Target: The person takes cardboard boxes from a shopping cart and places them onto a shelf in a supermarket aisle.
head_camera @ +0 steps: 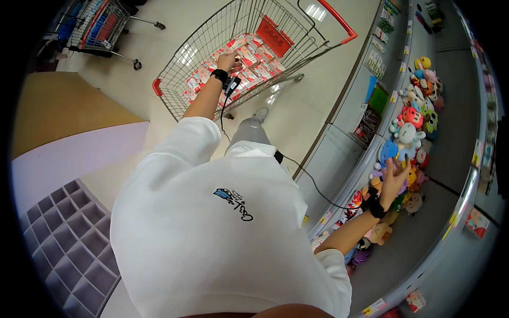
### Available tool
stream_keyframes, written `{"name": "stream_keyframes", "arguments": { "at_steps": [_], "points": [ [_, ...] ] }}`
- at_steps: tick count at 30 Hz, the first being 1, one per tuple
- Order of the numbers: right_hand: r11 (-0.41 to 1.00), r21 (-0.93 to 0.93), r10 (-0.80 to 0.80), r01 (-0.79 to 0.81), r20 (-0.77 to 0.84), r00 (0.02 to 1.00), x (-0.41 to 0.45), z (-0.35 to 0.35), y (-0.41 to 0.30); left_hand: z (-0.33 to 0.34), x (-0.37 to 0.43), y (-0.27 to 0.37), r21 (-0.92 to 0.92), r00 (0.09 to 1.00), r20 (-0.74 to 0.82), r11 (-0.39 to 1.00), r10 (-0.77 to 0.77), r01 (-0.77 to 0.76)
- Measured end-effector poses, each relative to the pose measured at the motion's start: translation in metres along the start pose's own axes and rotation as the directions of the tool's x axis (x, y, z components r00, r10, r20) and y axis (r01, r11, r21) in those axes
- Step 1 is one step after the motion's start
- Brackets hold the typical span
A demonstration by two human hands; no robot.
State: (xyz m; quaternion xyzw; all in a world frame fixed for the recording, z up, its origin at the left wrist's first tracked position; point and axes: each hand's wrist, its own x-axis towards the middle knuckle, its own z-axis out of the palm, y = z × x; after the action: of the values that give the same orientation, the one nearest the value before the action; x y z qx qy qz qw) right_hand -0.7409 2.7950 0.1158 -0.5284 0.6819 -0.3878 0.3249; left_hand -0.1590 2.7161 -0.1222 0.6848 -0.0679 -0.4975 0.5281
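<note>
My left hand (pixel 229 63) is over the basket of a metal shopping cart (pixel 175 65), its fingers partly curled. Under it lie many red-and-white boxes (pixel 248 75), packed close together in the cart. Whether a box is in that hand cannot be made out. On the other side, my right hand (pixel 393 179) has its fingers spread just over a row of small plush toys (pixel 407 133) on a grey shelf (pixel 449 107). Nothing shows in its grasp. Both wrists wear black straps with a cable.
The cart has a red handle (pixel 338 20). Another cart (pixel 103 31) stands at the upper left. A grey compartment tray (pixel 75 246) and a brown-topped counter (pixel 71 107) are on my left. Lower shelf goods include a box of pen-like items (pixel 366 125). Single boxes (pixel 477 222) lie on the far-right shelf.
</note>
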Motion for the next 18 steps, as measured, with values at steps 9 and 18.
{"name": "stream_keyframes", "arguments": {
  "at_steps": [9, 18],
  "points": [
    [0.905, -0.165, 0.399, -0.393, 0.006, 0.917, -0.023, 0.051, 0.065, 0.057, 0.145, -0.051, -0.018, 0.952, 0.117, 0.957, -0.284, 0.288],
    [0.705, -0.301, 0.69, -0.642, 0.084, 0.719, -0.094, 0.1, 0.106, 0.124, 0.205, -0.11, 0.474, 0.929, 0.225, 0.866, -0.294, 0.159]
  ]
}}
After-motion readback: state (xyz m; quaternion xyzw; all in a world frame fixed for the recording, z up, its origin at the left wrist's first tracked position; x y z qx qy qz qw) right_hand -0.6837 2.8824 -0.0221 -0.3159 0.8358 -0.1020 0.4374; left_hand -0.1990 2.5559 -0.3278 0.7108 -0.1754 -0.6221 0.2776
